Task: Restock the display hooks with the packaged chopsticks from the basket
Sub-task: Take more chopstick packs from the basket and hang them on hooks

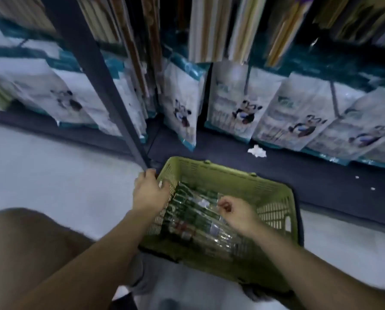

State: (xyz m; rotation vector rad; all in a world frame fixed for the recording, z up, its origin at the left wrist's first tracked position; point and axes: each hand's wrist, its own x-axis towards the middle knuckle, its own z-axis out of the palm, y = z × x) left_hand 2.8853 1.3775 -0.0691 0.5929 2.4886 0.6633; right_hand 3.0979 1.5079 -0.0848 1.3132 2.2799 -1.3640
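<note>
Down on the floor, inside the green basket (274,198), the packaged chopsticks (193,218) lie flat in a stack, their long axes running from its far left corner toward its near right side. They have clear wrappers with dark green bands and some red. My left hand (150,191) curls its fingers over the basket's left rim. My right hand (236,211) hovers above the packs with its fingers curled; whether it pinches one I cannot tell. Blur smears the labels.

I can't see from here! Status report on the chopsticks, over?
Left hand at basket left rim. Right hand curled over chopstick packs, grip unclear. Nothing blocking them.
</note>
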